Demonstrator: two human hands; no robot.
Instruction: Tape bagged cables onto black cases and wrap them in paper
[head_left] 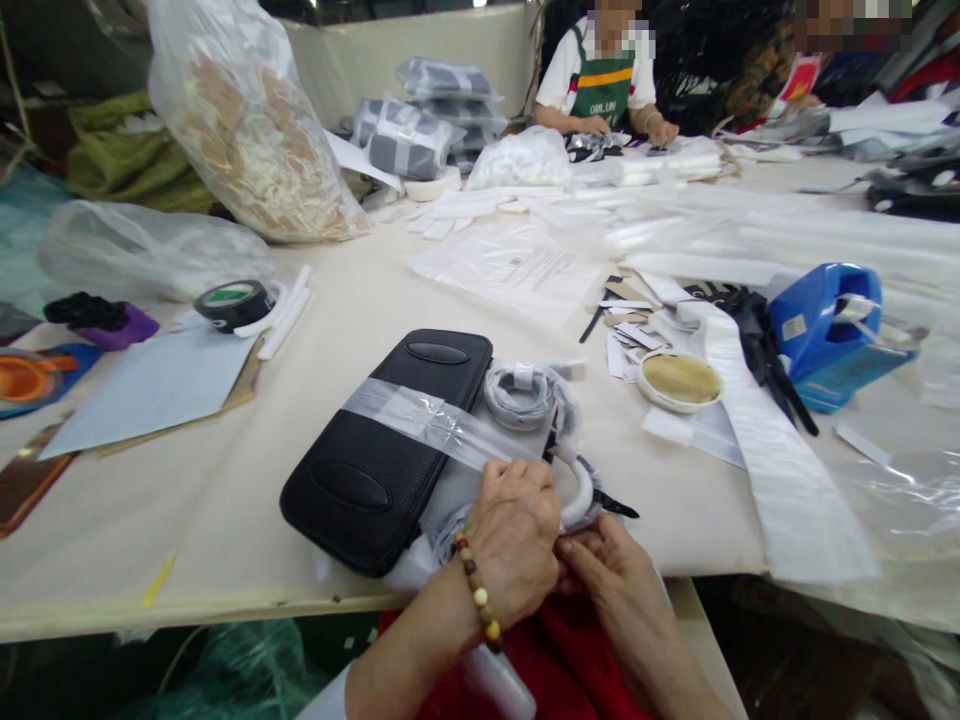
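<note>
A black leather bag [401, 425] lies at a slant near the table's front edge, a strip of clear plastic film [431, 420] wrapped across it. Against its right side rests a coiled grey cord or strap [519, 395] in clear wrapping. My left hand [517, 530], a beaded bracelet on its wrist, is closed at the bag's lower right; its fingertips are hidden. Beside it my right hand [604, 565] pinches with thumb and fingers, touching or nearly touching the left. Just above both hands curves a white wrapped ring-like handle [577, 490] with a black strap end. What the fingers hold is hidden.
At right stand a blue tape dispenser [825, 320], a round dish [680, 380] and a long white strip [757, 430]. Grey sheets [157, 375] and a tape roll [234, 302] lie left. Behind are a scrap-filled plastic bag [247, 120] and a co-worker in a green apron [602, 85].
</note>
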